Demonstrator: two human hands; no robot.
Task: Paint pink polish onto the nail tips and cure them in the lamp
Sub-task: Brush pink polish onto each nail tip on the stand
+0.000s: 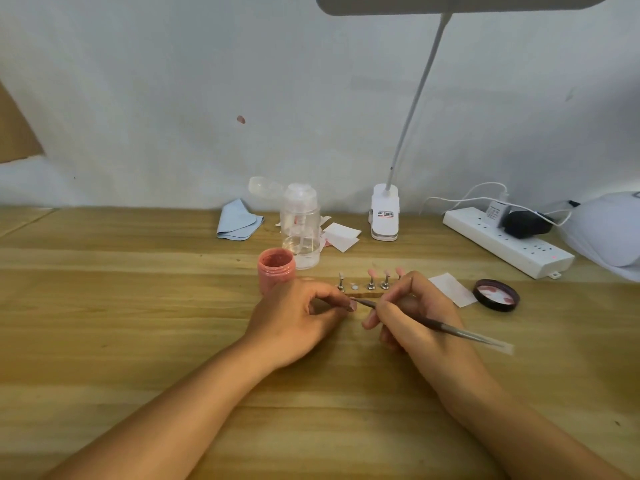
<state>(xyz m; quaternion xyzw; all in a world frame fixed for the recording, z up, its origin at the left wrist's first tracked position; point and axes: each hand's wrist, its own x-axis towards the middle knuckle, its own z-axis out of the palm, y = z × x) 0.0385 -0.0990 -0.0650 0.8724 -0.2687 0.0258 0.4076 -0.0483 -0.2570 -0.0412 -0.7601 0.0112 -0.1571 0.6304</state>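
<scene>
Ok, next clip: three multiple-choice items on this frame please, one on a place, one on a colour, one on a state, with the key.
1. Where does the round black lid lie relative to the right hand?
A) to its right
B) to its left
C) underneath it

2. What colour is the soft folded cloth?
A) light blue
B) green
C) yellow

3. The small round pink polish jar is:
A) capped
B) open
C) tipped over

Key: 1 A, it rests on the wooden table past that hand. 2 A, it shows pale blue. 3 B, its mouth is bare.
</scene>
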